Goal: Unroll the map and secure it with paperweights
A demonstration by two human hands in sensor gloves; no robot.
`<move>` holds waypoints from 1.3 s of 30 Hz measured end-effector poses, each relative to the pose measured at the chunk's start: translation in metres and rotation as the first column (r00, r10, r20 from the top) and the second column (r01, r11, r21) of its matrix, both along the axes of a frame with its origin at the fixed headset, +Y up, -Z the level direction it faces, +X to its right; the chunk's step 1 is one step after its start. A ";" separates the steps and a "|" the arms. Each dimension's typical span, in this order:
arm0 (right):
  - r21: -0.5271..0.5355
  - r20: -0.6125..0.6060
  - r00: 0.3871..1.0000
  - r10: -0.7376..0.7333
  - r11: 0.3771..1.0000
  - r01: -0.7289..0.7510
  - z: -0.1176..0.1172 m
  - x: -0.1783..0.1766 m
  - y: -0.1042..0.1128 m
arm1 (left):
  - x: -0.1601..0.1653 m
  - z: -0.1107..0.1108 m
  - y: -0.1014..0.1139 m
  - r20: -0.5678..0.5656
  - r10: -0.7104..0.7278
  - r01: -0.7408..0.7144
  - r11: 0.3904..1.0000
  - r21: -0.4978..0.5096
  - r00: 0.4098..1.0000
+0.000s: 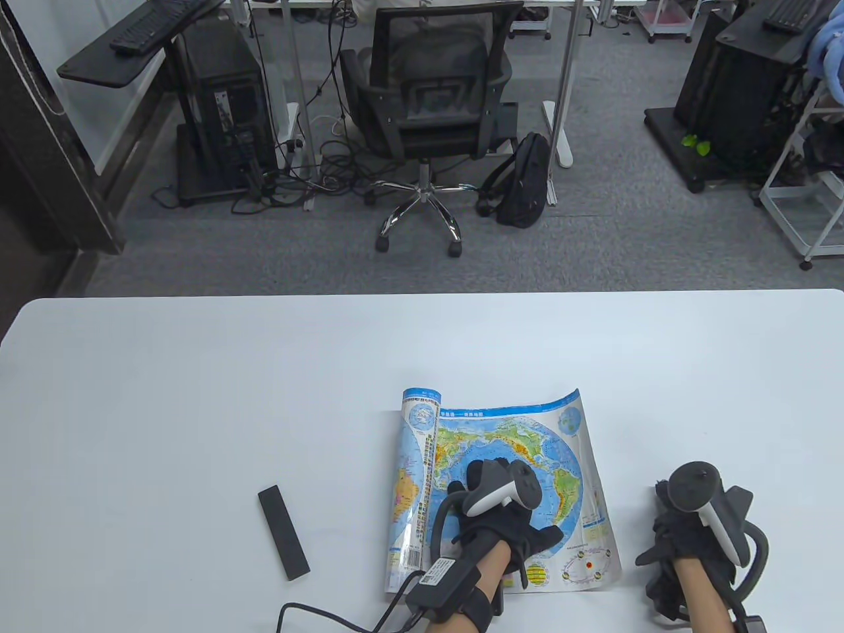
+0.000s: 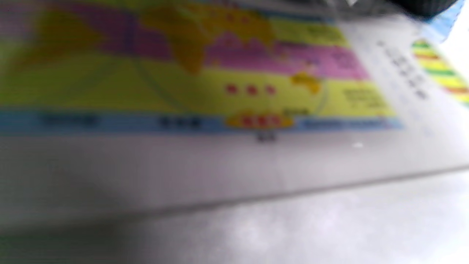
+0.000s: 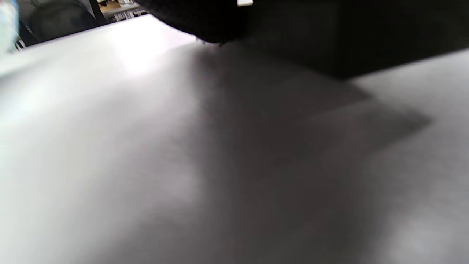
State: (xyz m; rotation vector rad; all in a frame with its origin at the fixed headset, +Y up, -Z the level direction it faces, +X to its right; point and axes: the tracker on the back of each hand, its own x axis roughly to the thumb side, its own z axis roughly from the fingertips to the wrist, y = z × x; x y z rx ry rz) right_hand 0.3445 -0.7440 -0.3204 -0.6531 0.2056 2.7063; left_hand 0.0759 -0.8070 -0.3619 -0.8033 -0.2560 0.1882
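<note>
A colourful world map (image 1: 511,432) lies partly unrolled on the white table (image 1: 198,395). Its left part (image 1: 414,475) still curls up in a roll, and its right edge lifts slightly. My left hand (image 1: 491,481) rests flat on the middle of the map, palm down, and presses it; the blurred map (image 2: 205,73) fills the left wrist view. My right hand (image 1: 686,534) is on the table just right of the map and grips a dark bar, a black paperweight (image 3: 366,33), whose end sticks out (image 1: 740,499). A second black paperweight (image 1: 283,531) lies left of the map.
Bare white tabletop (image 3: 110,146) surrounds the map. Beyond the table's far edge stand an office chair (image 1: 428,86), a backpack (image 1: 524,178) and computer desks.
</note>
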 end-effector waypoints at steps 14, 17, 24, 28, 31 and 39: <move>0.059 -0.566 0.760 -0.320 0.903 0.425 0.018 -0.093 0.055 | 0.012 0.014 0.002 0.019 -0.033 0.033 0.999 -0.008 0.999; -0.009 -0.565 0.793 -0.229 0.962 0.271 0.014 -0.110 0.040 | 0.016 0.017 0.002 0.018 -0.041 0.041 0.999 -0.009 0.999; -0.050 -0.438 0.897 -0.065 0.998 0.048 -0.002 -0.098 0.002 | 0.018 0.022 0.005 0.051 -0.021 0.020 0.999 0.029 0.998; -0.031 -0.402 0.916 -0.003 0.999 -0.011 -0.005 -0.094 -0.002 | 0.019 0.023 0.006 0.052 -0.020 0.017 0.999 0.048 0.998; -0.025 -0.371 0.926 0.066 0.996 -0.081 -0.009 -0.092 -0.007 | 0.019 0.024 0.006 0.050 -0.015 0.012 0.998 0.054 0.999; -0.017 -0.350 0.915 0.203 0.975 -0.223 -0.014 -0.096 -0.013 | 0.016 0.023 0.006 0.060 0.011 -0.015 0.998 0.066 0.998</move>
